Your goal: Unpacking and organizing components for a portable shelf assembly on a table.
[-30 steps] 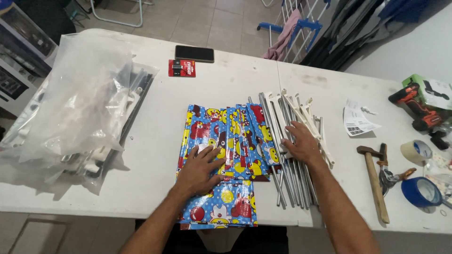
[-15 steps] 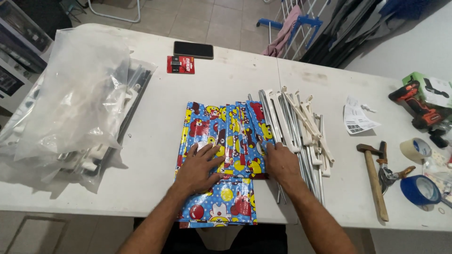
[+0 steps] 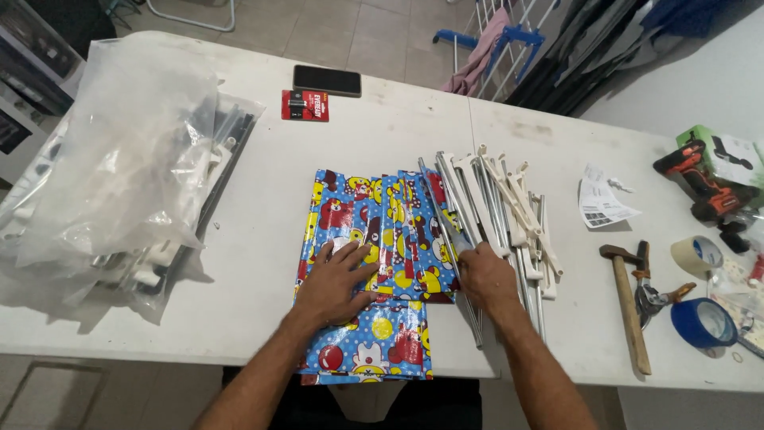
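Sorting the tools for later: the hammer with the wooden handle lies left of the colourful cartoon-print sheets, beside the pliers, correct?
Not quite. The head view shows the hammer to the right of the cartoon-print sheets, beyond the metal rods. It does lie beside the pliers.

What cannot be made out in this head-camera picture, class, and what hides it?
- Head view: parts inside the plastic bag, blurred by cloudy film.
- Printed sheet partly covered by the left hand.
- Right hand fingertips, hidden among metal rods.
- Green box, cut off by the right edge.

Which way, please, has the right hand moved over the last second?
Yes: the right hand slid left off the metal rods to the edge of the colourful sheet.
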